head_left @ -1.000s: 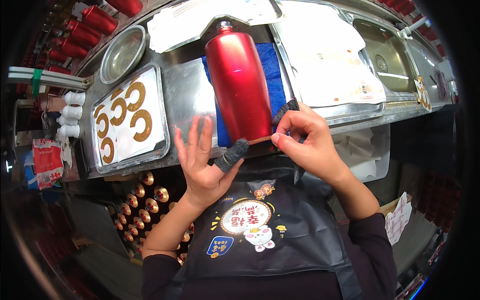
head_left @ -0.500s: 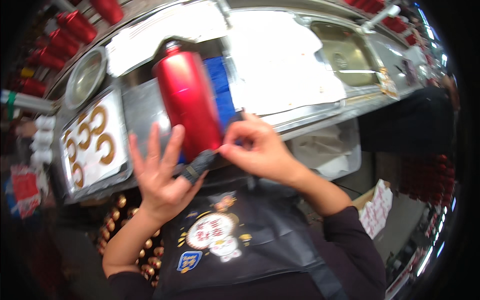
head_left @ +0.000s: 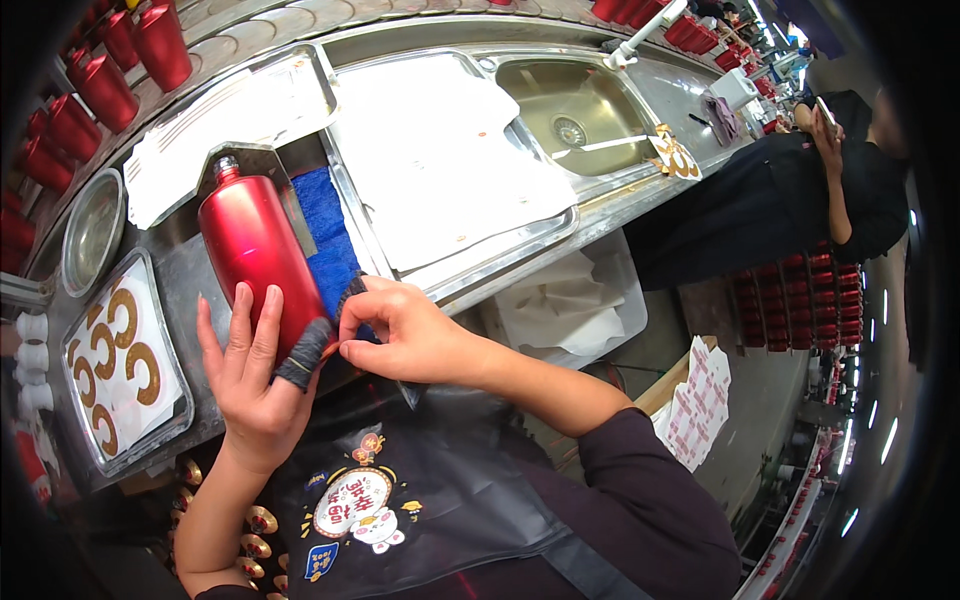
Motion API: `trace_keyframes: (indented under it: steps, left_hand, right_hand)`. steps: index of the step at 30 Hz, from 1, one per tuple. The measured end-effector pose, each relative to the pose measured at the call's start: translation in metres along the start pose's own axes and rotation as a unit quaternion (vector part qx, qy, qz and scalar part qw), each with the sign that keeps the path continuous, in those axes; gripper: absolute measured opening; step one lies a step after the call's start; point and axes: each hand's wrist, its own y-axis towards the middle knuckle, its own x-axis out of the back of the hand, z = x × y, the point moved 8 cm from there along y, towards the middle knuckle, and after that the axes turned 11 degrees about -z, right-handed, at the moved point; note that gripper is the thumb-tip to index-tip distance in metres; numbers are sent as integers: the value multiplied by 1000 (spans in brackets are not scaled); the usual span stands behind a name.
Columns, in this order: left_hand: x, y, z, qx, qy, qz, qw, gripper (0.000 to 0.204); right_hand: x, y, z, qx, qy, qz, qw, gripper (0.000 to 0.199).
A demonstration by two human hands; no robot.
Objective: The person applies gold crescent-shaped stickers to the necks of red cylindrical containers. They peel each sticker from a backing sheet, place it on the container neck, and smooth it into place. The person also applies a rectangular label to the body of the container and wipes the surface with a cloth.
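Note:
A glossy red bottle point(head_left: 252, 235) with a silver threaded neck lies in an angled metal holder point(head_left: 296, 215), its base toward me. My left hand point(head_left: 258, 395) rests its outstretched fingers flat on the bottle's lower part, and a dark grey finger sleeve covers the thumb. Close to that thumb, at the bottle's base, my right hand point(head_left: 415, 335) is closed in a pinch; its index finger also has a dark sleeve. A tiny orange-red bit shows near the pinch, too small to name. Beside the bottle, a blue cloth point(head_left: 325, 230) lies under the holder.
At left are a tray point(head_left: 185, 400) of gold curved decals and a metal bowl point(head_left: 92, 232). White sheets point(head_left: 440, 160) cover a tray on the right, before a sink point(head_left: 575, 115). Red bottles point(head_left: 105, 90) line the far side. Another person point(head_left: 760, 200) stands at right, holding a phone.
My left fingers, spread in the air beside the bottle before, now lie on it. The right hand stays pinched near the base. The whole view has shifted, with the bottle farther left.

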Motion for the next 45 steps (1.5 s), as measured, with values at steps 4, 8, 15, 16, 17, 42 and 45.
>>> trace_keyframes:
  steps: [4, 8, 15, 16, 17, 42, 45]
  left_hand:
    - [4, -17, 18, 94, -89, -81, 988, 67]
    - [6, -47, 23, 152, -96, -78, 981, 64]
    - [12, -73, 22, 133, -73, -37, 988, 43]
    - [11, -73, 22, 129, -66, -30, 989, 42]
    - [11, -72, 22, 123, -64, -33, 990, 42]
    - [13, -17, 2, -7, 10, -19, 1000, 10]
    - [0, -9, -4, -15, 12, -1, 1000, 14]
  right_hand:
    - [0, 2, 3, -6, 3, 28, 1000, 9]
    - [6, 1, 16, -18, -2, 24, 1000, 11]
    - [14, -2, 30, -50, -4, 18, 999, 10]
    - [15, -2, 30, -55, -10, 17, 998, 10]
    - [17, -1, 29, -54, -20, 11, 998, 10]
    - [5, 2, 2, -105, 2, 20, 994, 10]
    - [1, 3, 3, -96, 10, 12, 995, 10]
